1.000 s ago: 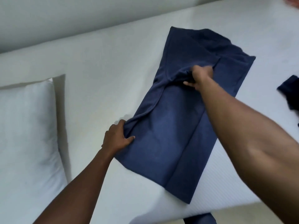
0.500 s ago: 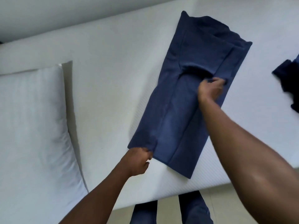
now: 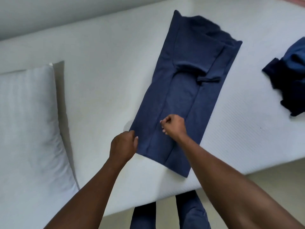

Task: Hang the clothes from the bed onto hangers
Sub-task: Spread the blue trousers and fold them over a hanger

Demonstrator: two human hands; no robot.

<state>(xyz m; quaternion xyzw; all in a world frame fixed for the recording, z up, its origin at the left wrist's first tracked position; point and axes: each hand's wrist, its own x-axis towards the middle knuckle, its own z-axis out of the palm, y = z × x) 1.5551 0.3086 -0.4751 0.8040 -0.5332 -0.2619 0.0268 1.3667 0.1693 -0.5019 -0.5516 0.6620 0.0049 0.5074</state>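
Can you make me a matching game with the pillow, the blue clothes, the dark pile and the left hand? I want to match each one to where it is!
Things:
1. pillow
2. blue garment
3. dark clothes pile
4. left hand

Places:
A. far right of the bed
B. left side of the bed
C. holding the blue garment's near left edge
D. middle of the bed, folded long

Pairs: 1-B, 2-D, 3-A, 4-C.
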